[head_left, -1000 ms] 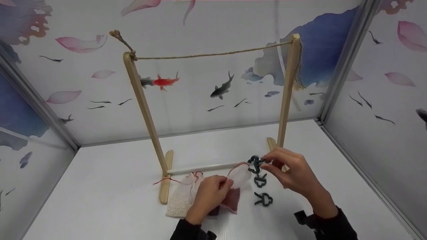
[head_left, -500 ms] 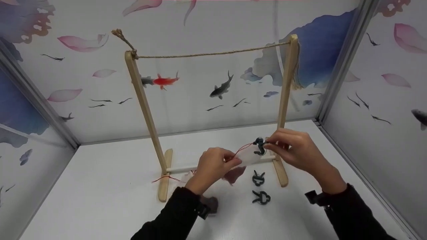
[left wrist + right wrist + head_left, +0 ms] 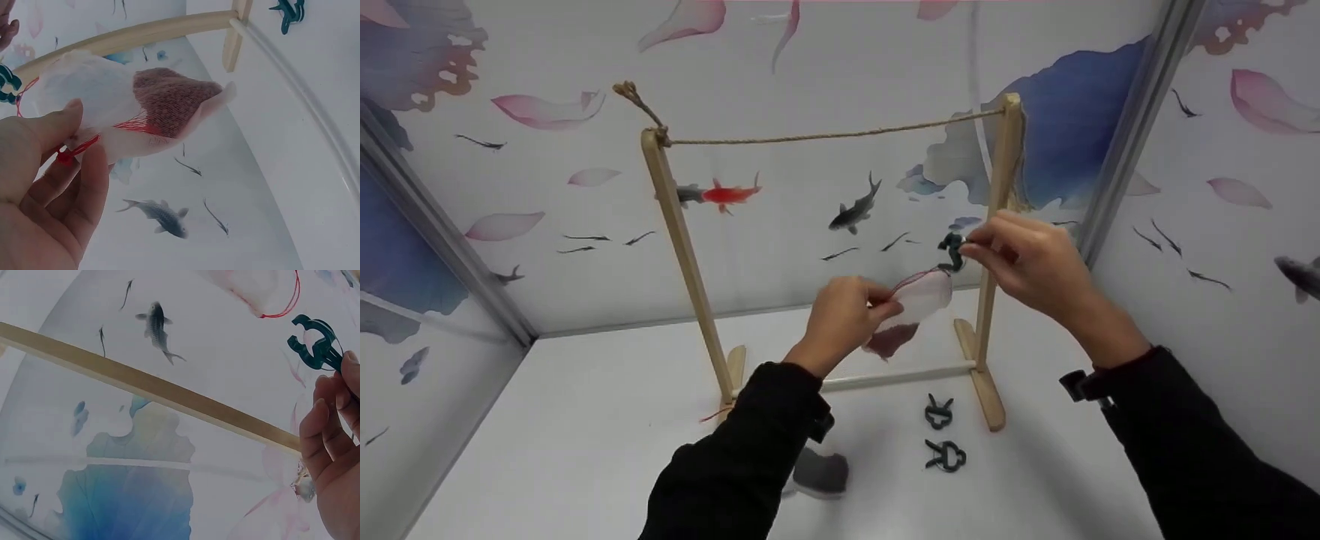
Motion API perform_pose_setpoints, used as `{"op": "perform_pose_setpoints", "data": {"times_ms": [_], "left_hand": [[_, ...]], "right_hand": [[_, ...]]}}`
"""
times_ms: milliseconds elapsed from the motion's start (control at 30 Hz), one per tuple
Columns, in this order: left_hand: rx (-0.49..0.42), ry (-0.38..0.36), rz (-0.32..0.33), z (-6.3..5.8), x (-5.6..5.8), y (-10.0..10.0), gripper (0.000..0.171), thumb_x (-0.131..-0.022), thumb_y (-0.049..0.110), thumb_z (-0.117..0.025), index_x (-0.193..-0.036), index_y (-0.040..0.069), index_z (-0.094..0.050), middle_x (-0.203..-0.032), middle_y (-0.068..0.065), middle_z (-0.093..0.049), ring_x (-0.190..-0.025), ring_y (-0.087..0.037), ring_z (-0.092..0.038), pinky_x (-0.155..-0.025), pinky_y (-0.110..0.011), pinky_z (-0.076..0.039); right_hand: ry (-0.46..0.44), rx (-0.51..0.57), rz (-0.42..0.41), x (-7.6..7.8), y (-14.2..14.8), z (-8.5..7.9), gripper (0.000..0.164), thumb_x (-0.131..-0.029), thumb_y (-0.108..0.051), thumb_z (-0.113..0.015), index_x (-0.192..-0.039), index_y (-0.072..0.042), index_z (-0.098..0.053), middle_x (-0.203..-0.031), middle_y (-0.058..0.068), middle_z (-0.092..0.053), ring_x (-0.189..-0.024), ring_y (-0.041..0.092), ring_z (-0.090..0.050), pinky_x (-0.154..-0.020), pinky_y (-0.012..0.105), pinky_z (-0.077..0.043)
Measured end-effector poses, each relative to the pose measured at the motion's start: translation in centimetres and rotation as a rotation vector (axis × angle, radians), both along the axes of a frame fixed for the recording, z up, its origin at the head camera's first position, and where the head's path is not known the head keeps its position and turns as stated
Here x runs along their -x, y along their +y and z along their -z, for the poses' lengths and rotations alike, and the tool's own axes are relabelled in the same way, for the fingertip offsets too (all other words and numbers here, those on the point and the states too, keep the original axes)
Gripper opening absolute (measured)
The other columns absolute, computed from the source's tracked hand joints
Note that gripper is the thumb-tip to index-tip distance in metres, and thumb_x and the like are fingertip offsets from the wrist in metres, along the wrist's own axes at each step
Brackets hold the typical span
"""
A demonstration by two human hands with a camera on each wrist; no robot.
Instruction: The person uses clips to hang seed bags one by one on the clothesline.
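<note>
Mesh bag (image 3: 926,296) with dark-red filling is off the worktop (image 3: 585,420), in the air below the rope (image 3: 840,136) — your left hand (image 3: 846,319) pinches it at the drawstring end. Your right hand (image 3: 1039,270) pinches a green clip (image 3: 955,253) just beside it — two more clips (image 3: 938,412) (image 3: 946,455) lie slightly nearer the worktop's right edge than its left.

Right hand (image 3: 337,444) pinching green clip (image 3: 316,343), wooden post (image 3: 152,389) alongside
</note>
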State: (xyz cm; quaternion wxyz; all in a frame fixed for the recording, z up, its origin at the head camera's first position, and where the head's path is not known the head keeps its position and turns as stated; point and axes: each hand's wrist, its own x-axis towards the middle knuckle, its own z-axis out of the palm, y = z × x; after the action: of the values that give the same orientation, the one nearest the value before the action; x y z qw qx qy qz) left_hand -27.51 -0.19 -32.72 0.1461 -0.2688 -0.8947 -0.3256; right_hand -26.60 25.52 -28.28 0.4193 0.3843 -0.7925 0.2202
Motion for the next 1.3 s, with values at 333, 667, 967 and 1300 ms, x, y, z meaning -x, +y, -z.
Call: {"op": "perform_pose_setpoints", "data": {"times_ms": [333,667,967,1300], "left_hand": [[-0.152,0.254,-0.026,-4.8,1.5,-0.4,0.020,-0.092,0.023,-0.077,-0.103,0.007,-0.081,-0.094,-0.005,-0.077,-0.084,-0.015,-0.072,-0.069,-0.030,-0.056],[-0.207,0.305,-0.101,-7.2,2.0,-0.7,0.019,-0.093,0.021,-0.076,-0.103,0.005,-0.080,-0.093,-0.007,-0.076,-0.084,-0.016,-0.070,-0.074,-0.028,-0.056],[-0.195,0.408,-0.128,-8.6,2.8,-1.3,0.018,-0.093,0.025,-0.076,-0.099,0.008,-0.082,-0.091,-0.005,-0.076,-0.083,-0.016,-0.070,-0.073,-0.032,-0.055],[-0.127,0.413,-0.213,-9.3,2.5,-0.5,0.020,-0.094,0.027,-0.075,-0.103,0.011,-0.082,-0.088,-0.005,-0.075,-0.082,-0.020,-0.069,-0.072,-0.037,-0.055]], "right_hand": [[0.148,0.190,-0.064,0.8,-1.5,-6.1,0.008,-0.086,0.008,-0.076,-0.090,0.005,-0.070,-0.079,0.015,-0.062,-0.060,0.010,-0.044,-0.059,0.011,-0.035],[0.229,0.293,0.078,1.2,-2.1,-8.8,0.008,-0.093,-0.003,-0.073,-0.096,0.004,-0.070,-0.085,0.019,-0.061,-0.068,0.006,-0.041,-0.065,0.013,-0.035],[0.157,0.200,0.188,1.6,-1.1,-10.2,0.026,-0.101,-0.022,-0.066,-0.099,0.004,-0.071,-0.087,0.016,-0.062,-0.069,0.005,-0.043,-0.064,0.012,-0.035],[0.021,0.054,0.139,1.1,-1.4,-10.3,0.030,-0.102,-0.025,-0.061,-0.105,0.003,-0.071,-0.091,0.014,-0.064,-0.073,0.010,-0.051,-0.069,0.009,-0.039]]}}
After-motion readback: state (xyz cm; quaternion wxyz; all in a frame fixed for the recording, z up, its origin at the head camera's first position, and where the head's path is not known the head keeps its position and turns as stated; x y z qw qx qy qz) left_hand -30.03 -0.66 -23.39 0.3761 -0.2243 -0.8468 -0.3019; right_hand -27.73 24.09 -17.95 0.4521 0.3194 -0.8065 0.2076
